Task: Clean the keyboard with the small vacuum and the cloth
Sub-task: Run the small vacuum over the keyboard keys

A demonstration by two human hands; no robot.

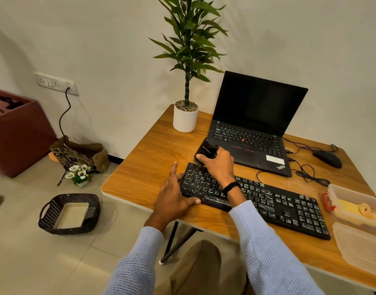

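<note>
A black keyboard [274,205], its keys dusted with whitish dirt, lies slanted across the wooden table [148,167]. My right hand [219,165] grips a small black vacuum [206,152] and holds its brush end down on the keyboard's far left corner. My left hand [174,196] rests flat on the table against the keyboard's left end, with the thumb along its front edge. A yellow cloth [351,207] lies in a clear plastic box [342,192] at the right.
An open black laptop [253,128] stands behind the keyboard, with a mouse [327,158] and cables to its right. A potted plant [186,118] sits at the table's far corner. A clear lid [361,248] lies near the right edge. A basket [70,213] stands on the floor.
</note>
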